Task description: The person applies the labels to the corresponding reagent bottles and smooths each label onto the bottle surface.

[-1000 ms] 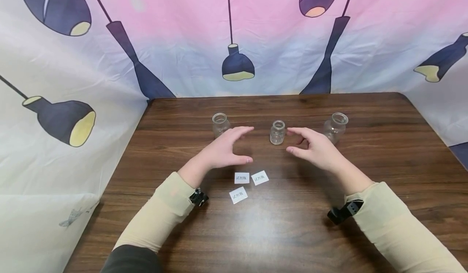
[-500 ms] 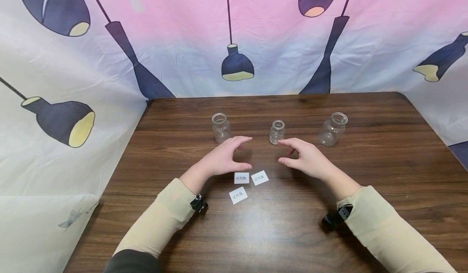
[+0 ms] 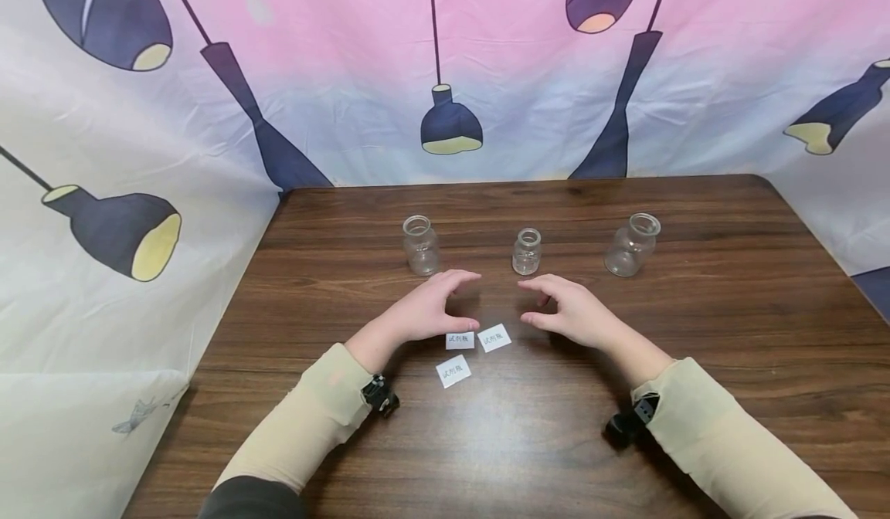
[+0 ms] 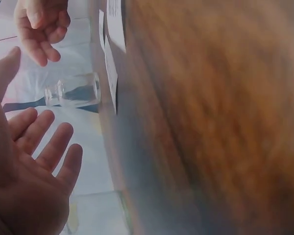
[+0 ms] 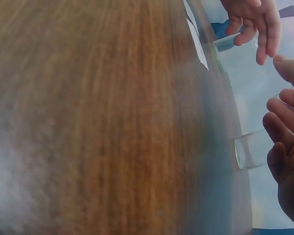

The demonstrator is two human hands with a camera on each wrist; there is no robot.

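Note:
My left hand hovers over the table with nothing in it, thumb and fingers spread apart. Its thumb overlaps the top of one white paper label in the head view. Two more labels lie close by, one to the right and one nearer me, all with handwriting. Facing it, my right hand is also in the air with its fingers loosely bent and nothing held. Beyond the gap between the hands stands a small clear glass jar. In the left wrist view that jar shows past my fingertips.
A larger glass jar stands upright behind my left hand. Another glass jar is at the back right, past my right hand. All three have no lid. The brown wooden table ends at a printed curtain behind.
My right hand has come left and toward me, away from the right jar. My left hand has drawn slightly toward me, its thumb now overlapping a label. Jars and labels stay put.

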